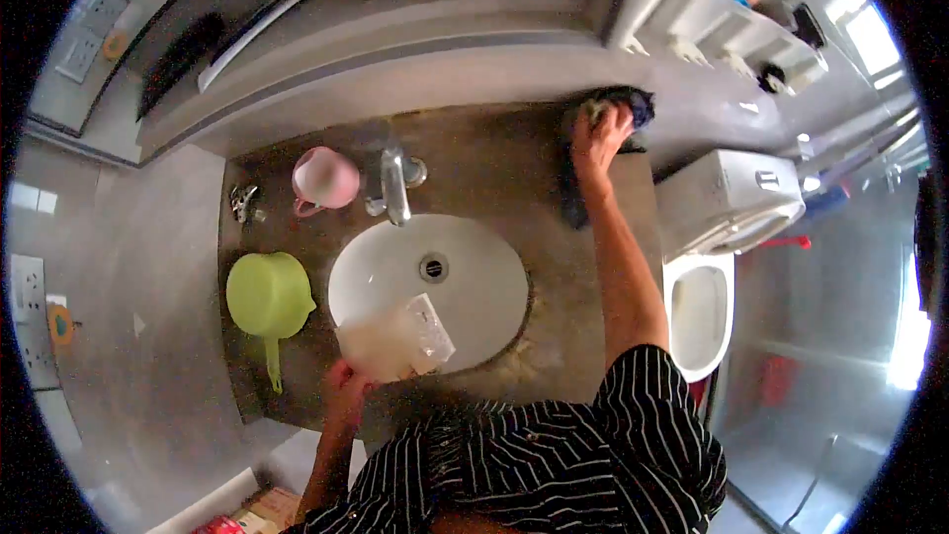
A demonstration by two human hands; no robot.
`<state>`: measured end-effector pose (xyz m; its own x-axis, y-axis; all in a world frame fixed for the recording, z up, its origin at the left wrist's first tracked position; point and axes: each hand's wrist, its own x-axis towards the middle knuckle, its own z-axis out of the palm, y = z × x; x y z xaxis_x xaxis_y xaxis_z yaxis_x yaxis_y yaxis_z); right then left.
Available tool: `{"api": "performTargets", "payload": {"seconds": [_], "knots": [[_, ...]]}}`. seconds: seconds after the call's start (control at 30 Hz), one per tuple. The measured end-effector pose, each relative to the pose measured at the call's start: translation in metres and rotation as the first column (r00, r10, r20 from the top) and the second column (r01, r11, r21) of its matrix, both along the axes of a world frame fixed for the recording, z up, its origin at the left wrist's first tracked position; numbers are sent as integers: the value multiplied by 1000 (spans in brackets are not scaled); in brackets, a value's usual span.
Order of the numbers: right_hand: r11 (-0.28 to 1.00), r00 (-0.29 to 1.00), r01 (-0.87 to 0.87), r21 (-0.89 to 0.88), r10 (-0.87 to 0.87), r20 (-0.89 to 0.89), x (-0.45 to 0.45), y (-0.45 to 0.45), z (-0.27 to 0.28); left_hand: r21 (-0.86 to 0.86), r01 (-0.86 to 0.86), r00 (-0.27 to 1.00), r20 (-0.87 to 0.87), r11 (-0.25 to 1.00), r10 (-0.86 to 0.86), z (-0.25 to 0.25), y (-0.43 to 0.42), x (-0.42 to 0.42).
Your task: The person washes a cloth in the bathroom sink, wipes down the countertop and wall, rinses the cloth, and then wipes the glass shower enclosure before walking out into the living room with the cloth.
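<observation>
Pointing rightward lengthwise, a packet (428, 329) juts from the left hand (348, 386).

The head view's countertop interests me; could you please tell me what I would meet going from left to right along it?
Green dipper → pink mug → metal tap → dark bundle, with the right hand on it.

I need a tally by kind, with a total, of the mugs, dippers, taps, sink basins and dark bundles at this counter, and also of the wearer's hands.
Pink mug: 1
Green dipper: 1
Tap: 1
White sink basin: 1
Dark bundle: 1
Hands: 2, left hand and right hand
Total: 7
</observation>
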<state>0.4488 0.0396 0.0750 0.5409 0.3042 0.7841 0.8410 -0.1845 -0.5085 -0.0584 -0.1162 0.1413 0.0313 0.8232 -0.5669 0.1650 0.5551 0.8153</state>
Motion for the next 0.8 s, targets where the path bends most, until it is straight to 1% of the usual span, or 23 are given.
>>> {"api": "performTargets", "payload": {"seconds": [0.03,0.07,0.1,0.13,0.17,0.2,0.23,0.3,0.37,0.4,0.47,0.5,0.53,0.57,0.6,0.63,0.67,0.7,0.73,0.8], "knots": [[997,996,-66,-30,68,64,-15,9,-9,-8,-17,1000,1,1000,17,-7,-1,-7],[982,984,-160,-102,167,63,-35,12,-12,-22,-47,999,4,999,47,-2,-1,-4],[949,965,-260,-178,263,-9,-56,15,-15,-38,-75,997,8,996,75,4,-2,0],[902,926,-365,-231,377,10,-71,22,-15,-52,-100,995,11,994,100,9,-3,4],[886,906,-362,-289,408,116,-89,30,-10,-42,-84,996,-30,996,83,11,-3,6],[872,873,-399,-282,455,173,-103,45,-8,-24,-70,995,-72,997,68,13,-2,7],[839,827,-445,-314,519,214,-116,55,0,-7,-55,992,-118,998,54,15,1,5],[760,659,-540,-363,650,380,-132,77,41,53,-17,985,-172,998,26,16,1,-1],[679,513,-540,-497,734,445,-143,102,82,128,28,979,-202,991,-1,7,-5,-11],[676,471,-546,-496,737,485,-141,108,87,177,50,978,-207,983,-13,-7,-12,-23],[650,422,-447,-615,759,496,-116,102,82,154,9,987,-158,988,16,-13,-15,-29],[630,387,-397,-668,774,501,-99,99,81,80,-61,992,-103,995,69,-7,-15,-26],[477,579,-323,-818,783,228,-83,85,85,5,-134,990,-51,991,134,-3,-18,-26],[527,702,-365,-768,698,145,-60,75,74,-13,-171,984,-53,985,170,-2,-21,-26],[700,725,-342,-627,621,297,-55,69,75,-32,-207,977,-54,978,205,-4,-23,-27],[844,756,-308,-439,498,425,-49,64,75,-56,-240,970,-56,969,237,-6,-27,-28],[934,788,-269,-234,354,504,-44,59,76,-70,-244,970,-18,967,244,-21,-33,-36],[923,769,-277,-268,380,514,-44,63,71,-85,-242,969,18,966,245,-39,-43,-46],[879,766,-367,-305,472,438,-46,75,70,-93,-232,969,58,968,238,-51,-50,-50],[799,668,-294,-524,564,486,-77,96,87,-73,-141,988,53,987,145,-57,-53,-54]]}}
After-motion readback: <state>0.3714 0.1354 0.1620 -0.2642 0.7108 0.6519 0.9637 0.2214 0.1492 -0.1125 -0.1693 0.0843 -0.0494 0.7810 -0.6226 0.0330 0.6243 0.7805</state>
